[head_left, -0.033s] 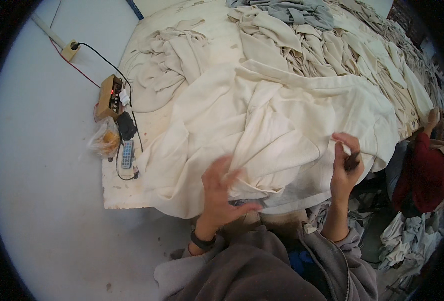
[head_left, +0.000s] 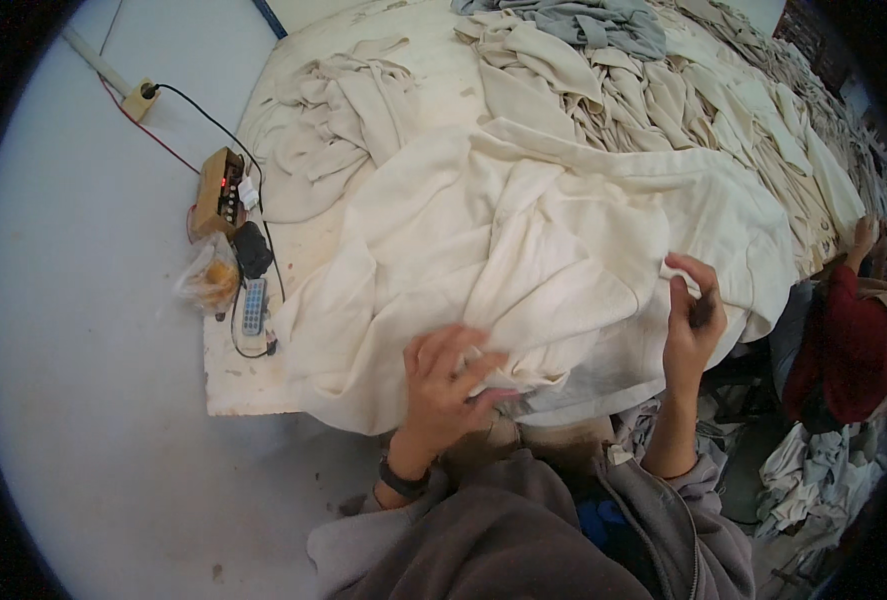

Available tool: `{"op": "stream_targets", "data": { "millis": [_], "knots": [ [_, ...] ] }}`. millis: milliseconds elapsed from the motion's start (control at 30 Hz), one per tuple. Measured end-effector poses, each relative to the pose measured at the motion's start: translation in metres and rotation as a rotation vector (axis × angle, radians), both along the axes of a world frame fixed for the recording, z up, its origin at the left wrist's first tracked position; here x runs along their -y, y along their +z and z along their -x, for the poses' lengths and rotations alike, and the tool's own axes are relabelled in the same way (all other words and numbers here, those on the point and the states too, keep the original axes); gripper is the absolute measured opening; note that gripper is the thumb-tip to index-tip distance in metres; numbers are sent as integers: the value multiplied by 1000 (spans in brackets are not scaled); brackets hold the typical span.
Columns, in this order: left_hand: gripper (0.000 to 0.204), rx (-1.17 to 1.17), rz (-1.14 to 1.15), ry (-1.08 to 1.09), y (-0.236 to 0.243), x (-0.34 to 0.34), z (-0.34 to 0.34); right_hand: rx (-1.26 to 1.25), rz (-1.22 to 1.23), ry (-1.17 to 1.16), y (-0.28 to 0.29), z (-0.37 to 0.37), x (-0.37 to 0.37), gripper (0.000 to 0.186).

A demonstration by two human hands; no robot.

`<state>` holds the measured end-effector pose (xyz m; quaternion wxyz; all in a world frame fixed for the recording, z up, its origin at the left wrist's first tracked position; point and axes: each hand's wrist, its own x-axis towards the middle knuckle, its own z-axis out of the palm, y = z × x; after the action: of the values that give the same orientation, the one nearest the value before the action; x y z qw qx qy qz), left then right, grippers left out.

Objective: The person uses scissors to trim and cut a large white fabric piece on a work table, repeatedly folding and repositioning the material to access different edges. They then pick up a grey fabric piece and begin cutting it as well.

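Note:
A large cream cloth (head_left: 573, 240), perhaps a garment, spreads in folds over the near side of the table and hangs past its front edge. My left hand (head_left: 443, 385) is at a bunched fold near that edge. Its fingers are bent and partly blurred, with a bit of pale cloth showing between them. Farther right, my right hand (head_left: 693, 315) pinches a small raised piece of the same cloth between thumb and forefinger. Something dark shows inside its curled palm, too shaded to make out.
On the table's left edge are a small brown box with a red light (head_left: 219, 195), a plastic bag (head_left: 208, 277), a remote control (head_left: 254, 307) and cables. Beige cloths (head_left: 338, 120) lie beyond. At right a person in a red sleeve (head_left: 838, 345) stands near heaped fabric (head_left: 813, 480).
My left hand has risen slightly and its spread fingers have bent in toward the cloth's fold. My right hand has shifted a little, still pinching the cloth.

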<state>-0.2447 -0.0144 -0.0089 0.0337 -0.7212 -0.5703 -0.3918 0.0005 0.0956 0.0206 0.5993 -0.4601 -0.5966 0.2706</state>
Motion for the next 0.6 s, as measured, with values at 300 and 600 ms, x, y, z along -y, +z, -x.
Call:
{"op": "stream_targets", "data": {
  "millis": [300, 600],
  "knots": [
    [17, 1158, -201, 403, 16, -20, 98, 583, 97, -178, -45, -25, -31, 47],
    [12, 1259, -214, 346, 8, -18, 98, 636, -2, -209, -53, -27, -34, 36]
  ]
}}
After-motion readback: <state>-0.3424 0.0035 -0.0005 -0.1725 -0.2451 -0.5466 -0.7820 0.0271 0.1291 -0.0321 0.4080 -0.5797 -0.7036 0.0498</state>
